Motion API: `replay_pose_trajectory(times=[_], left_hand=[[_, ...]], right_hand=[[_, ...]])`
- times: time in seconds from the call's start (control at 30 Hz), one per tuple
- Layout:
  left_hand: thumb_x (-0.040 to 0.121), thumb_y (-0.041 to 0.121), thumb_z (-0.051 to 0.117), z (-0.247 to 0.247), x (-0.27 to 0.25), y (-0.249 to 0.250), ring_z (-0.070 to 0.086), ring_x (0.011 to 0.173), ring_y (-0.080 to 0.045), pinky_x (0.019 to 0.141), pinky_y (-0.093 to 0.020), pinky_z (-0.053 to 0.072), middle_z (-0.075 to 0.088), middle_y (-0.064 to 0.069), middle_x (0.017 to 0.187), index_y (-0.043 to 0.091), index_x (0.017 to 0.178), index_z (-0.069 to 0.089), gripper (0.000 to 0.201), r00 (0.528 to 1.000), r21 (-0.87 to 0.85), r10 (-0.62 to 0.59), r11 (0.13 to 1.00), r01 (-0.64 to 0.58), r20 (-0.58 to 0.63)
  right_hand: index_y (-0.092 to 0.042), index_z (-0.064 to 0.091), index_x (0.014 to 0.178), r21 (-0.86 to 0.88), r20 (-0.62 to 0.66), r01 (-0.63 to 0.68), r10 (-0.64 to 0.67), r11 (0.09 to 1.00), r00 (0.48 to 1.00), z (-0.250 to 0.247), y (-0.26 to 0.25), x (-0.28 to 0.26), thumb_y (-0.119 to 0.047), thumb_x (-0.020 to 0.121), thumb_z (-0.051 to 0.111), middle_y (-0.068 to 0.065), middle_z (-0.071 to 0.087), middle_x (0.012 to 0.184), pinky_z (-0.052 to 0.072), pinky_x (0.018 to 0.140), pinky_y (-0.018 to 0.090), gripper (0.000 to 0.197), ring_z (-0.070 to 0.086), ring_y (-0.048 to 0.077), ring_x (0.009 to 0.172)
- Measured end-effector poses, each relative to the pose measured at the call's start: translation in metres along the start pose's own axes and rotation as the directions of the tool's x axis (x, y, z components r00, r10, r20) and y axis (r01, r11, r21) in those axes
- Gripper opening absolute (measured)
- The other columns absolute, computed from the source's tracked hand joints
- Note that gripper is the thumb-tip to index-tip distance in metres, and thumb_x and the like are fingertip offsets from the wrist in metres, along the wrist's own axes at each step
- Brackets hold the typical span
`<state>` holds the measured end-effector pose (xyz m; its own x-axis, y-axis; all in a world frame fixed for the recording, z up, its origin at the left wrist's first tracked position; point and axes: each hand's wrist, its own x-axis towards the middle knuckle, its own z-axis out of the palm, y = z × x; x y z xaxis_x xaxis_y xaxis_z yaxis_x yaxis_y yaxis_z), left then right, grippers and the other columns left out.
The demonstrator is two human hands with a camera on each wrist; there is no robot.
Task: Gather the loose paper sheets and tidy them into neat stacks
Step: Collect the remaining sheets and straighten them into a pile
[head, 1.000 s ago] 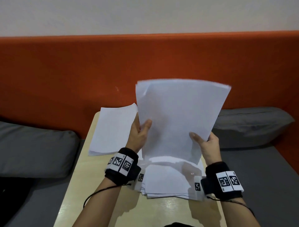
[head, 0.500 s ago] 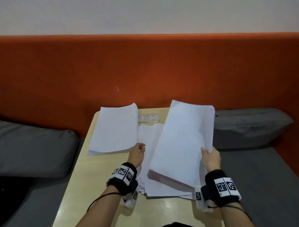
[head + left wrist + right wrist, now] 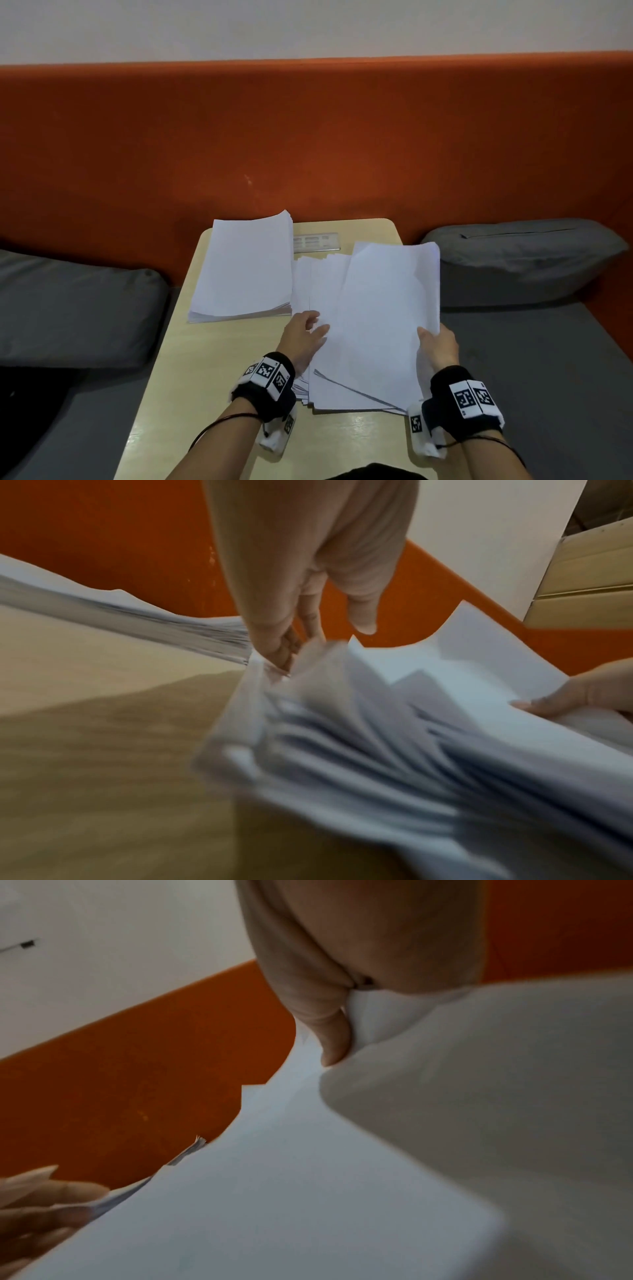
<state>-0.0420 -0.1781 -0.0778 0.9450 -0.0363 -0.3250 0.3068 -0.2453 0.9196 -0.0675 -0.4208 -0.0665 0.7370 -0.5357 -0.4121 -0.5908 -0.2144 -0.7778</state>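
A neat stack of white paper [image 3: 246,267] lies at the table's far left, also visible in the left wrist view [image 3: 120,610]. To its right spreads a fanned, uneven pile of loose sheets [image 3: 322,284]. A batch of sheets [image 3: 383,308] lies slanted on that pile. My right hand [image 3: 438,346] grips the batch's right edge, thumb [image 3: 332,1042] on top and fingers hidden beneath. My left hand [image 3: 305,335] touches the pile's left edge with nearly straight fingers [image 3: 284,647], the thumb raised off the paper.
The small beige table [image 3: 212,377] stands against an orange padded backrest [image 3: 308,137]. Grey cushions lie at left [image 3: 68,308] and right [image 3: 524,260]. A pale label plate [image 3: 315,241] sits at the table's far edge behind the papers.
The batch that both hands held upright has come down flat onto the loose pile. My left hand let go and moved to the pile's left edge.
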Motion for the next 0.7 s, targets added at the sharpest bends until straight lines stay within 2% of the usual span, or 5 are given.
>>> replay_pose_trajectory(times=[0.13, 0.27, 0.4, 0.6, 0.7], left_hand=[[0.084, 0.000, 0.063, 0.001, -0.002, 0.003, 0.058, 0.083, -0.015, 0.067, -0.018, 0.049, 0.058, -0.007, 0.096, 0.011, 0.098, 0.057, 0.019, 0.971, -0.019, -0.029, 0.999, 0.034, 0.238], [0.082, -0.018, 0.051, 0.001, 0.000, 0.000, 0.049, 0.049, -0.018, 0.043, -0.020, 0.039, 0.045, -0.009, 0.065, 0.001, 0.084, 0.054, 0.019, 0.981, -0.164, -0.132, 0.974, 0.155, 0.144], [0.088, -0.003, 0.046, -0.004, 0.011, 0.000, 0.053, 0.074, -0.017, 0.063, -0.019, 0.041, 0.055, -0.009, 0.091, -0.001, 0.105, 0.060, 0.021, 0.991, 0.157, -0.032, 0.986, 0.053, -0.133], [0.088, 0.001, 0.047, 0.004, 0.019, 0.007, 0.044, 0.082, -0.022, 0.059, -0.017, 0.031, 0.047, -0.013, 0.084, 0.007, 0.092, 0.049, 0.008, 0.997, 0.353, -0.038, 0.934, 0.061, -0.072], [0.090, -0.001, 0.048, 0.005, 0.022, 0.009, 0.049, 0.091, -0.018, 0.074, -0.018, 0.037, 0.054, -0.012, 0.100, 0.001, 0.116, 0.052, 0.027, 0.996, 0.326, -0.016, 0.944, 0.044, -0.086]], right_hand=[[0.002, 0.053, 0.124, 0.245, -0.067, 0.017, -0.001, 0.969, 0.998, -0.006, -0.008, 0.001, -0.009, 0.093, 0.050, 0.013, 0.060, 0.114, 0.044, 0.088, 0.032, 0.033, 0.057, 0.031, 0.103], [0.002, 0.056, 0.120, 0.282, -0.085, 0.008, 0.017, 0.959, 0.996, -0.015, -0.006, 0.007, -0.011, 0.091, 0.052, 0.019, 0.063, 0.113, 0.046, 0.085, 0.035, 0.032, 0.059, 0.030, 0.094], [0.004, 0.056, 0.121, 0.041, 0.047, -0.033, 0.032, 0.999, 0.998, -0.017, 0.000, 0.007, -0.009, 0.091, 0.053, 0.019, 0.061, 0.102, 0.042, 0.081, 0.032, 0.033, 0.055, 0.028, 0.091], [0.001, 0.057, 0.118, -0.185, 0.165, 0.014, 0.017, 0.983, 0.986, -0.002, 0.001, -0.003, -0.010, 0.091, 0.053, 0.015, 0.058, 0.097, 0.038, 0.075, 0.029, 0.029, 0.052, 0.027, 0.086], [0.002, 0.058, 0.116, -0.194, 0.157, 0.019, 0.012, 0.981, 0.987, -0.002, 0.002, -0.002, -0.010, 0.091, 0.053, 0.013, 0.057, 0.095, 0.038, 0.074, 0.028, 0.028, 0.053, 0.027, 0.084]])
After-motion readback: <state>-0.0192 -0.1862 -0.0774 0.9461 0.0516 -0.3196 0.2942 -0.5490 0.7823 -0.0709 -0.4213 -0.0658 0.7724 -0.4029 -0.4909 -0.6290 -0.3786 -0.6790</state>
